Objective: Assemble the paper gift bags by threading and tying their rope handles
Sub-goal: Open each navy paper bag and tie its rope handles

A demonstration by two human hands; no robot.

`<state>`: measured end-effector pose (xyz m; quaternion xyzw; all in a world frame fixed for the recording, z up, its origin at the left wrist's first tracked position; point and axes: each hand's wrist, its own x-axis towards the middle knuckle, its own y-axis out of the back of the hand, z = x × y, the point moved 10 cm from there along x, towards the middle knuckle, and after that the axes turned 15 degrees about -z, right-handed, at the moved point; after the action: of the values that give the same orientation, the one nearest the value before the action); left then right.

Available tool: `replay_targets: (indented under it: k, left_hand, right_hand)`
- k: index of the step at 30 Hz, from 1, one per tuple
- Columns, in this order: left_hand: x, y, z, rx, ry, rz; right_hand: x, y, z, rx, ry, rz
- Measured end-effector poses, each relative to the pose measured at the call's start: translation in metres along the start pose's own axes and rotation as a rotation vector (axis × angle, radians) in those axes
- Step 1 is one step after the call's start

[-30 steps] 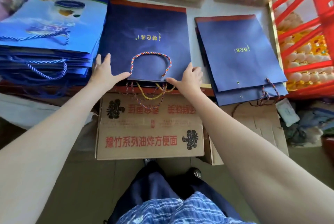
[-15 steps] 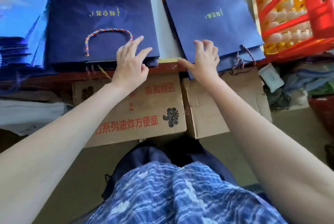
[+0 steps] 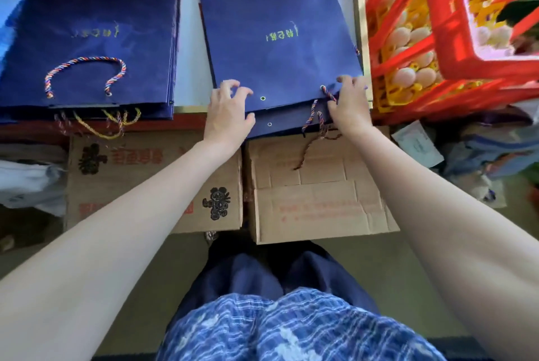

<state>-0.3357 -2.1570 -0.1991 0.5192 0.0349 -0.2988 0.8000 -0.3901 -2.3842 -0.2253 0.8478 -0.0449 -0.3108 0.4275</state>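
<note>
A stack of flat navy paper bags point(image 3: 280, 48) lies on the table right of centre, its top bag showing an empty eyelet point(image 3: 263, 98) near the front edge. My left hand point(image 3: 229, 115) grips the top bag's near left corner, fingers curled on top and thumb at its edge. My right hand point(image 3: 350, 107) grips the near right corner, where a multicoloured twisted rope point(image 3: 310, 115) hangs down over the front. To the left lies another stack of navy bags point(image 3: 87, 25); its top bag has a rope handle point(image 3: 87, 61) fitted.
A red crate point(image 3: 437, 48) holding trays of eggs stands close on the right of the bags. Two cardboard boxes point(image 3: 315, 203) point(image 3: 140, 174) sit on the floor under the table's front edge. Loose cloth and clutter point(image 3: 481, 156) lie at the right.
Both hands left the left stack of finished bags and moved right to the second stack. They now hold the top bag's near corners. The view shifted right with them.
</note>
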Motion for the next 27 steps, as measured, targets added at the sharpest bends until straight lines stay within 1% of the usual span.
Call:
replay_targets:
  k: [2,4,5,7,9,12,14,16,17,19,21,22,24,27]
  left_hand:
    - [-0.006,-0.009,0.013,-0.036,-0.023,-0.019]
    - [-0.015,-0.017,0.016,-0.131,-0.003,-0.035]
    - [-0.022,-0.019,0.014,-0.199,0.041,-0.032]
    - [-0.034,-0.022,-0.001,-0.377,0.193,-0.014]
    - [-0.050,-0.027,-0.024,-0.621,0.376,0.057]
    - [-0.076,-0.048,-0.049,-1.215,0.605,0.188]
    - [-0.086,-0.059,-0.051,-1.461,0.657,0.214]
    - [-0.087,-0.057,-0.043,-1.606,0.615,0.189]
    - [-0.085,-0.053,-0.041,-1.581,0.583,0.166]
    - [-0.079,-0.033,-0.042,-1.361,0.520,0.153]
    - [-0.074,0.003,-0.043,-1.136,0.433,0.177]
    - [-0.072,0.025,-0.043,-1.033,0.387,0.193]
    - [-0.073,0.069,-0.041,-0.796,0.303,0.206]
    - [-0.079,0.128,-0.025,-0.473,0.174,0.187]
  right_hand:
    - [0.001,0.009,-0.005,-0.030,0.059,0.010]
    - [-0.008,0.021,-0.016,-0.042,0.158,0.041]
    - [-0.015,0.027,-0.021,0.003,0.215,0.040]
    - [-0.031,0.029,-0.030,0.078,0.305,-0.014]
    - [-0.051,0.020,-0.034,0.050,0.334,-0.092]
    - [-0.080,-0.006,-0.039,0.020,0.355,-0.199]
    - [-0.093,-0.019,-0.043,0.053,0.361,-0.249]
    - [-0.102,-0.023,-0.053,0.094,0.371,-0.289]
    - [-0.105,-0.023,-0.058,0.098,0.379,-0.306]
    - [-0.110,-0.015,-0.067,0.083,0.385,-0.308]
    - [-0.111,0.007,-0.071,0.075,0.383,-0.256]
    - [-0.112,0.024,-0.073,0.092,0.379,-0.204]
    - [-0.115,0.071,-0.072,0.248,0.373,-0.051]
    - [-0.132,0.134,-0.075,0.612,0.411,0.153]
